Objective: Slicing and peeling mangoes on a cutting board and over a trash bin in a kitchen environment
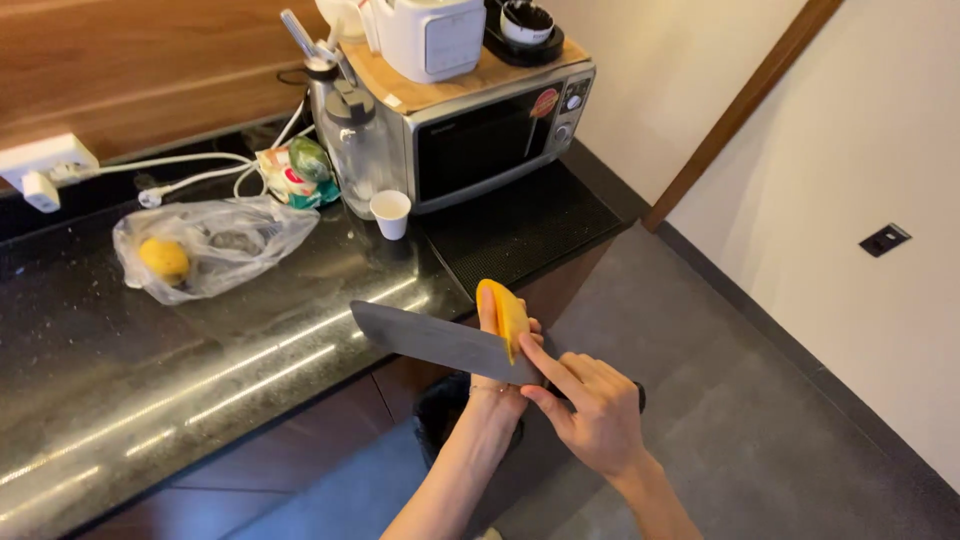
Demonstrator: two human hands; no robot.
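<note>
Head view: left hand (497,385) is gripping one yellow mango (504,313) upright, fingers closed around its lower part, so most of the fruit is sticking up above the grip with a fingertip running up its left edge. Right hand (590,408) is clamped on the handle of one broad cleaver (435,342), forefinger stretched along the blade's back; the handle itself is hidden in the fist. Blade is lying roughly level, pointing left, its right end touching the mango just above the left hand's grip. All of this is hovering off the front edge of the black counter (200,350), above a dark bin (440,415) on the grey floor. On the counter, taken from the mango: one white paper cup (390,213) up and left, near; one microwave (495,125) behind the cup with a white appliance (430,35) on top; one clear lidded jug (355,150) touching the microwave's left side; one clear plastic bag (215,245) well left, holding one more yellow fruit (163,259); one white power strip (45,165) far left at the back.
</note>
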